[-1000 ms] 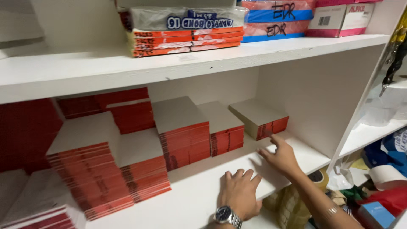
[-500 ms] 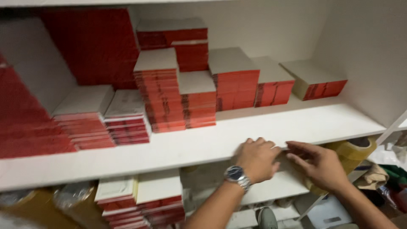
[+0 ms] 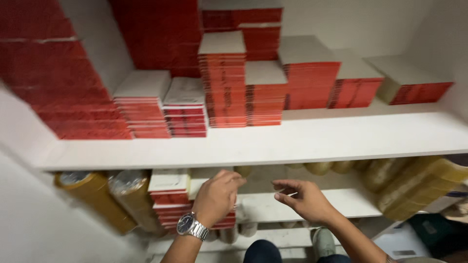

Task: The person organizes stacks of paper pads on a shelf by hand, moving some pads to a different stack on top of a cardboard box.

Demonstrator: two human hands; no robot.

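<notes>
My left hand [image 3: 217, 197], with a wristwatch [image 3: 191, 225] on it, hangs below the white middle shelf [image 3: 302, 141]. Its fingers are curled and nothing shows in them. It is right beside a short stack of red-edged booklets [image 3: 168, 191] on the lower shelf [image 3: 292, 204]. About a hand's width to the right, my right hand [image 3: 303, 198] has its fingers loosely apart and holds nothing. Neither hand touches the other. Several taller stacks of the same booklets [image 3: 222, 83] stand on the middle shelf above both hands.
Large red stacks [image 3: 58, 83] fill the left and back of the middle shelf. Brownish wrapped tape rolls lie under it at the left [image 3: 95, 199] and the right [image 3: 419, 180]. A white wall [image 3: 44, 219] closes the left side. My shoe [image 3: 322, 241] shows below.
The view has tilted downward. Both hands have come off the front edge of the middle shelf and dropped to the lower shelf, moving apart.
</notes>
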